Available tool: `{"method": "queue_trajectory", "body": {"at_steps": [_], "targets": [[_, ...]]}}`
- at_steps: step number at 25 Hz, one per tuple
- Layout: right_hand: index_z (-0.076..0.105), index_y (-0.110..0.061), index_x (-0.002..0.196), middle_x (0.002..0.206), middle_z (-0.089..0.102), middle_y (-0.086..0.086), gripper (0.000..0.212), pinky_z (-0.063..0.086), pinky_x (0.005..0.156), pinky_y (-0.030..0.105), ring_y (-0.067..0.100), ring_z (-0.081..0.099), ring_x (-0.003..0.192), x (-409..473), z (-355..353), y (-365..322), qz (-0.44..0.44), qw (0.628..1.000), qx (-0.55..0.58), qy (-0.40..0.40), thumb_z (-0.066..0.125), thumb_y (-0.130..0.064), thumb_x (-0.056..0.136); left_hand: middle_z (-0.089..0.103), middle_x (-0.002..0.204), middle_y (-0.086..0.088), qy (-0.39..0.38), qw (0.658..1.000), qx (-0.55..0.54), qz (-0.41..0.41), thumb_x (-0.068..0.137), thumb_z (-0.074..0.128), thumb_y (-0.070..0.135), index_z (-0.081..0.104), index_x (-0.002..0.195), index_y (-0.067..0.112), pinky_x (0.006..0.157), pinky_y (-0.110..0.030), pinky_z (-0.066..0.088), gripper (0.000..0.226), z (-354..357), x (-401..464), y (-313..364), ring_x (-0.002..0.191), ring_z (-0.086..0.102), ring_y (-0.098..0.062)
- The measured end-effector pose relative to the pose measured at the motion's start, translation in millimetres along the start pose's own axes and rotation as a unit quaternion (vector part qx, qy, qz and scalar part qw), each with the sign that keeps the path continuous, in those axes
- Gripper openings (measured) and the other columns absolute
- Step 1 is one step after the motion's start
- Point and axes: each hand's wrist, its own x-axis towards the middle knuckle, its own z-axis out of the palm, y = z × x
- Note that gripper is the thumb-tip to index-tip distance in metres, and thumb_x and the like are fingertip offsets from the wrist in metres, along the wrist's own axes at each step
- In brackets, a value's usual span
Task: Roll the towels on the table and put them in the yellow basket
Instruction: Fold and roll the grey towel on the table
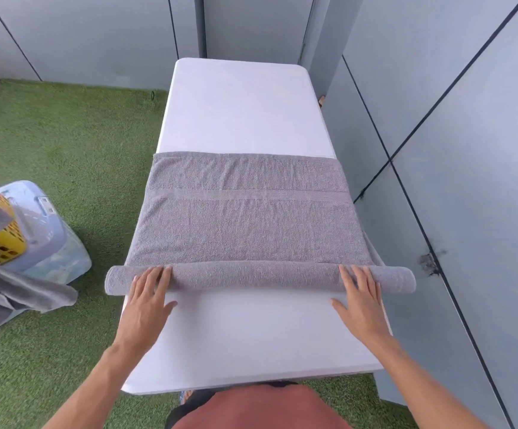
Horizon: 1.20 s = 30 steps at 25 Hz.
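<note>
A grey towel [248,218] lies spread across the white table [245,109], its near edge rolled into a long tube [251,275] that overhangs both table sides. My left hand [149,300] rests flat with its fingers on the left part of the roll. My right hand [359,300] lies the same way on the right part. Both palms press down on the roll, fingers apart. The yellow basket [0,243] stands on the floor at the far left, partly covered by grey cloth.
More grey towels [19,292] hang over the basket and onto the green turf [75,137]. A clear plastic bin [50,239] stands beside the basket. Grey wall panels [455,125] run close along the table's right side and behind it.
</note>
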Motion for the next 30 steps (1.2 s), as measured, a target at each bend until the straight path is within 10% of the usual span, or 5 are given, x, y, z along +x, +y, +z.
{"method": "queue_trajectory", "body": {"at_steps": [6, 12, 19, 24, 30], "targets": [[0.045, -0.021, 0.135, 0.124, 0.051, 0.004, 0.049, 0.023, 0.107, 0.042, 0.026, 0.041, 0.125, 38, -30, -8, 0.03, 0.997, 0.012, -0.072, 0.06, -0.022, 0.089, 0.061, 0.101, -0.012, -0.071, 0.996, 0.002, -0.046, 0.072, 0.062, -0.013, 0.06, 0.114, 0.004, 0.088, -0.044, 0.044, 0.045, -12, 40, -6, 0.095, 0.056, -0.036], [0.047, -0.021, 0.136, 0.134, 0.049, 0.0, 0.056, 0.039, 0.098, 0.032, 0.02, 0.047, 0.126, 20, -53, 3, 0.059, 0.965, 0.104, -0.235, 0.068, -0.022, 0.084, 0.056, 0.127, -0.01, -0.269, 0.955, -0.09, -0.09, 0.086, 0.054, 0.0, 0.046, 0.135, 0.012, 0.098, -0.033, 0.038, 0.051, -29, 40, -18, 0.12, 0.05, -0.028], [0.065, -0.026, 0.111, 0.118, 0.056, 0.001, 0.025, 0.032, 0.102, 0.045, 0.027, 0.05, 0.118, 18, -30, -6, 0.048, 0.995, 0.069, 0.048, 0.057, -0.033, 0.088, 0.055, 0.106, -0.01, 0.054, 0.996, -0.002, -0.064, 0.084, 0.063, 0.009, 0.061, 0.107, 0.011, 0.073, -0.048, 0.044, 0.022, -22, 14, 3, 0.092, 0.052, -0.035], [0.043, -0.021, 0.14, 0.141, 0.038, 0.001, 0.065, 0.011, 0.112, 0.056, 0.031, 0.023, 0.141, 11, -1, -3, -0.02, 1.0, -0.001, -0.007, 0.07, -0.033, 0.083, 0.052, 0.124, -0.018, 0.009, 0.999, 0.045, -0.028, 0.068, 0.082, 0.017, 0.049, 0.13, -0.001, 0.099, -0.048, 0.031, 0.073, -3, 5, 5, 0.115, 0.049, -0.039], [0.043, -0.024, 0.138, 0.131, 0.047, -0.004, 0.052, 0.019, 0.105, 0.041, 0.02, 0.033, 0.13, 49, -29, -6, -0.018, 0.994, -0.032, -0.1, 0.061, -0.025, 0.089, 0.06, 0.094, -0.013, -0.052, 0.997, 0.022, -0.046, 0.065, 0.077, -0.004, 0.059, 0.103, 0.004, 0.081, -0.05, 0.045, 0.043, -10, 37, -2, 0.091, 0.057, -0.038]]}}
